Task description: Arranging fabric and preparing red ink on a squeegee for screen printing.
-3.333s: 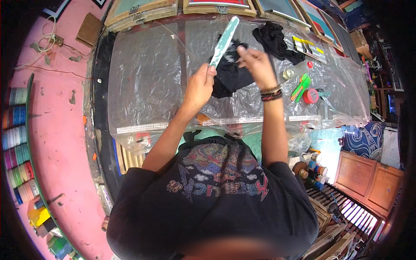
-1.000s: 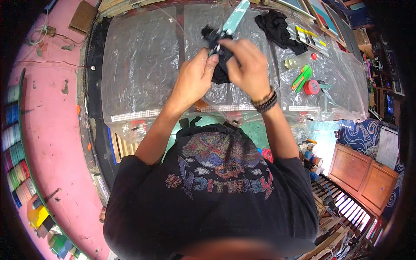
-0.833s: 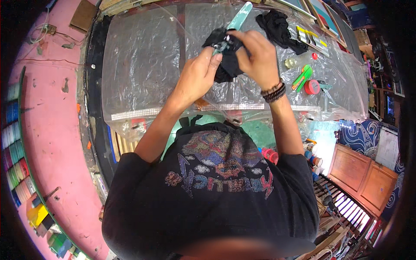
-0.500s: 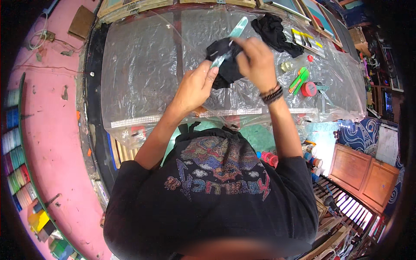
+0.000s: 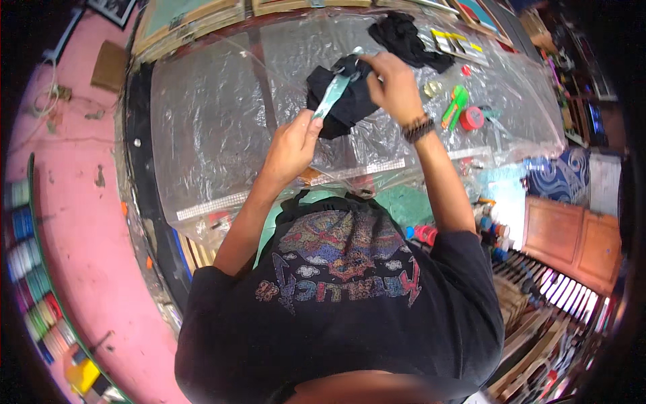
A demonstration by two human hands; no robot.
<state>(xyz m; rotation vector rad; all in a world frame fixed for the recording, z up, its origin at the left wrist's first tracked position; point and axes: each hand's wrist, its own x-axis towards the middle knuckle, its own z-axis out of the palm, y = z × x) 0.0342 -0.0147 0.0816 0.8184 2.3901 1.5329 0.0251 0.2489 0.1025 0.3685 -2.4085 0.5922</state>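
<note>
My left hand [image 5: 294, 143] grips the lower end of a pale mint flat blade [image 5: 332, 97] with white smears, angled up and to the right over the plastic-covered table [image 5: 215, 114]. My right hand [image 5: 393, 92] has its fingers closed on a bunched black cloth [image 5: 336, 120] at the blade's upper end, which the cloth partly hides. A second black cloth [image 5: 404, 42] lies crumpled behind. Right of my right hand are a clear bottle [image 5: 434, 87] with a red cap, a green-and-orange tool [image 5: 457, 99] and a red tub [image 5: 471, 118].
Wood-framed screens [image 5: 188, 20] line the table's back edge. Yellow-edged squeegee-like tools [image 5: 457, 47] lie at the back right. A pink wall [image 5: 81, 222] with shelved tubes [image 5: 27, 256] is on the left. Wooden frames and slats [image 5: 531, 350] are at the lower right, near a wooden cabinet [image 5: 552, 236].
The cloth has slid toward the blade's tip, exposing more of its lower length. The blade and my left hand have moved down and left in view; the view has tilted slightly.
</note>
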